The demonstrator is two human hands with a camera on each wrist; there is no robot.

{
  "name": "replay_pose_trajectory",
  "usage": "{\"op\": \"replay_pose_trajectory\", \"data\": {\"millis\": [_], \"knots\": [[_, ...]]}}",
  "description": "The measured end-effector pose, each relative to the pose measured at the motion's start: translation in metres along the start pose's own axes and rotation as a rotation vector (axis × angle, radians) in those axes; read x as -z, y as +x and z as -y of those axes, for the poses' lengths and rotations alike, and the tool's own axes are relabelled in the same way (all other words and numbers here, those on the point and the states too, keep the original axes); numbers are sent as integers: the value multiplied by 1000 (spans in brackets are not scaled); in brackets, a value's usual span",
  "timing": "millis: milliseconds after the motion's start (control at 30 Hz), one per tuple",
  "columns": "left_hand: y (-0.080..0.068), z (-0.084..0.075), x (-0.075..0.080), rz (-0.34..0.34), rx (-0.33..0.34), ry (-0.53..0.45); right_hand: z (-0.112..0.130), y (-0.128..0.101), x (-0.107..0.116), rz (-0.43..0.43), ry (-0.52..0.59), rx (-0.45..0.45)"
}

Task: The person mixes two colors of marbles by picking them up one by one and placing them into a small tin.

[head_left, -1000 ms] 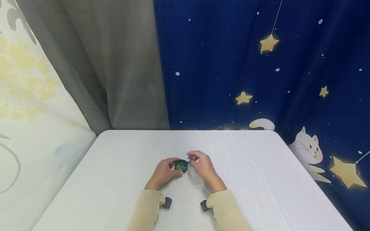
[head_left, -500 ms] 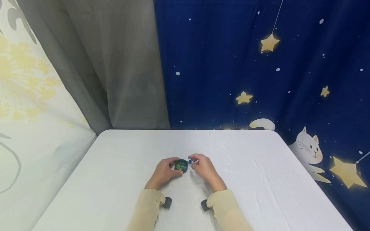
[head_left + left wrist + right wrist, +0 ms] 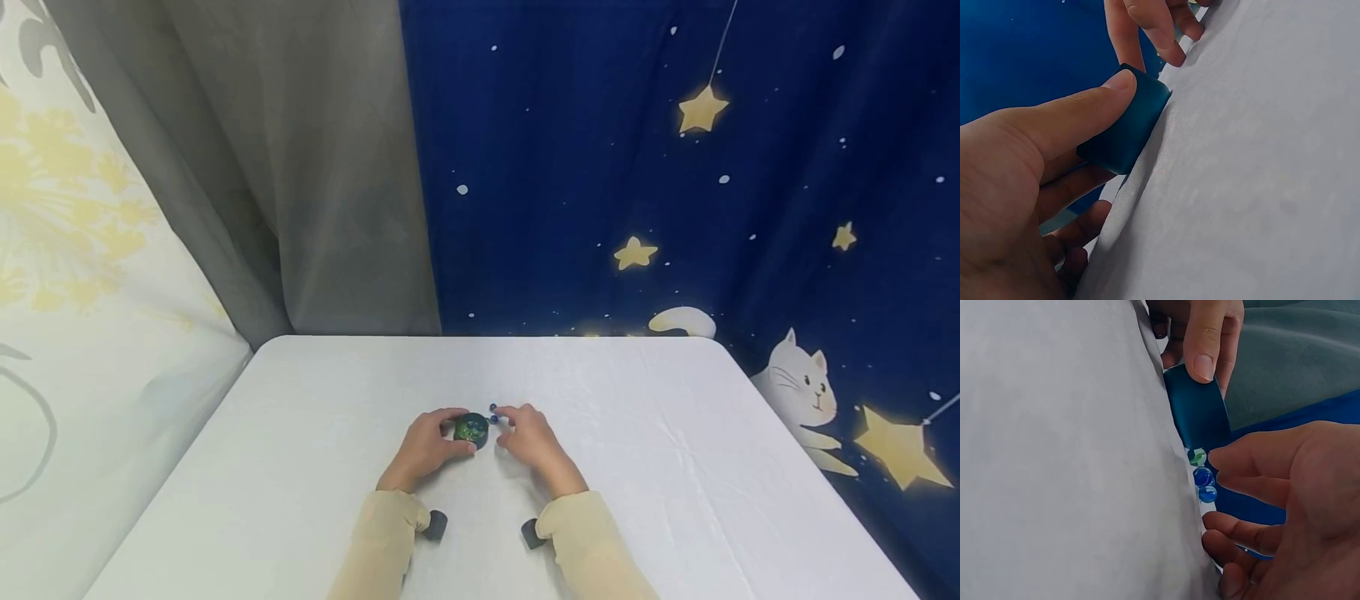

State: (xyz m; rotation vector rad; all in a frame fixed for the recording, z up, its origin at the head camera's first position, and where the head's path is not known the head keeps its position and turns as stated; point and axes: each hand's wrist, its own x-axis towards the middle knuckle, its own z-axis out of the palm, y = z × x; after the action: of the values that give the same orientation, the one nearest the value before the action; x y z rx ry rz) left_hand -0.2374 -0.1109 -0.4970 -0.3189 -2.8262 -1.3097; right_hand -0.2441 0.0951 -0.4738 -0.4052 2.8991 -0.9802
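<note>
At frame centre, the left hand (image 3: pixel 423 450) clamps thumb and fingers round the small dark-blue pot (image 3: pixel 472 430) standing on the desk (image 3: pixel 675 467). Just right, the right hand (image 3: pixel 528 437) hovers loosely curled, holding nothing, over three loose marbles (image 3: pixel 1202 477). A clumsy nudge would likely send them rolling.

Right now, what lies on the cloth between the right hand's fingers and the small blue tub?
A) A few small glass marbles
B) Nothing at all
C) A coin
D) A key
A: the right wrist view shows small glass marbles, blue and green-white, lined up on the white cloth beside the blue tub, with the right hand next to them.
</note>
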Motion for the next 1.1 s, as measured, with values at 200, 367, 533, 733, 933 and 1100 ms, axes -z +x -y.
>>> {"op": "replay_pose_trajectory", "data": {"millis": [200,367,533,733,933,1100], "knots": [[1,0,-1,0,10,19,2,-1,-3,-2,-61,-3],[1,0,-1,-3,-1,10,4,-4,-5,12,-79,-32],[2,1,-2,-3,2,13,5,-4,-6,24,-96,-43],[1,0,-1,-1,17,11,4,-4,-5,12,-90,-27],[1,-1,-1,4,20,8,0,-2,-4,-25,-80,-15],[1,-3,1,5,17,1,-1,-2,-3,-47,-65,-1]]}}
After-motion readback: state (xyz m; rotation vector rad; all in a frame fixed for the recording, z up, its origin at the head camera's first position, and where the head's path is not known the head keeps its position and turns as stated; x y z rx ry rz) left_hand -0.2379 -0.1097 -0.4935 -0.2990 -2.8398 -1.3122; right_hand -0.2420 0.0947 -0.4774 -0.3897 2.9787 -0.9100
